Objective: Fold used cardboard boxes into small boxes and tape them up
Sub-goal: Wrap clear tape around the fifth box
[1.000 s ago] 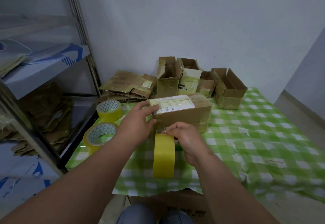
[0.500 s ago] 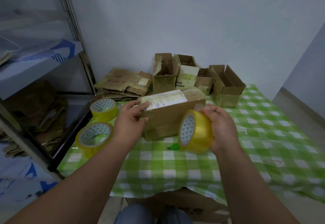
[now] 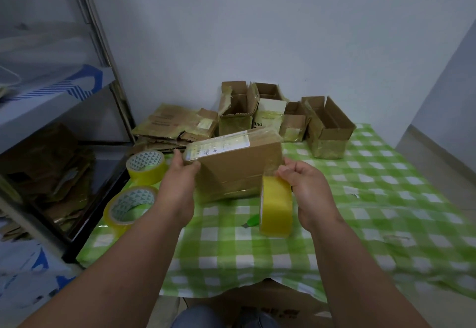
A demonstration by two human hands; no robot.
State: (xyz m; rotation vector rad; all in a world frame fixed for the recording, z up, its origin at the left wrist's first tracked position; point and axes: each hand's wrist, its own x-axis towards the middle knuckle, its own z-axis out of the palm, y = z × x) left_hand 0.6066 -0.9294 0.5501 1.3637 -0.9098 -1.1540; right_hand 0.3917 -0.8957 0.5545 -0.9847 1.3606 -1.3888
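Two hands busy: left hand (image 3: 177, 181) grips tilted cardboard box (image 3: 239, 170) at near-left corner; right hand (image 3: 306, 188) pinches yellow tape roll (image 3: 275, 206) against box's right edge. Box probably light, stiff; hold by corners, tape surface slick.

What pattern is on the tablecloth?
Green and white checks on the tablecloth, seen in the head view.

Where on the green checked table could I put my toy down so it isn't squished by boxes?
The right side of the tablecloth is bare, in front of the open boxes at the wall. The near edge below both hands is bare too. It's crowded on the left, by the two tape rolls and the flattened cardboard.
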